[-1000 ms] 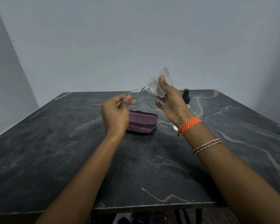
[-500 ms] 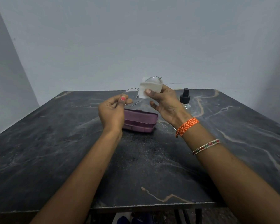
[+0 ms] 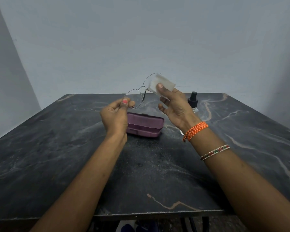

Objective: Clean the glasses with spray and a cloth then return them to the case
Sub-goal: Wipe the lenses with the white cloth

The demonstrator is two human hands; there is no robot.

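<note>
Thin wire-framed glasses (image 3: 139, 92) are held in the air above the table. My left hand (image 3: 115, 114) pinches the rim of their left lens. My right hand (image 3: 174, 106) presses a small white cloth (image 3: 161, 84) against the right lens with thumb and fingers. A shut purple glasses case (image 3: 145, 125) lies on the table below and between my hands. The small spray bottle (image 3: 193, 102) with a black cap stands behind my right hand, its lower part hidden.
The dark marble table (image 3: 57, 156) reaches to a front edge near me. A plain grey wall (image 3: 141, 39) rises behind it and another stands to the left. Dark shapes show under the front edge.
Both hands have lifted the glasses higher and tilted them, the right lens up. The cloth has slid across the right lens under my right thumb.
</note>
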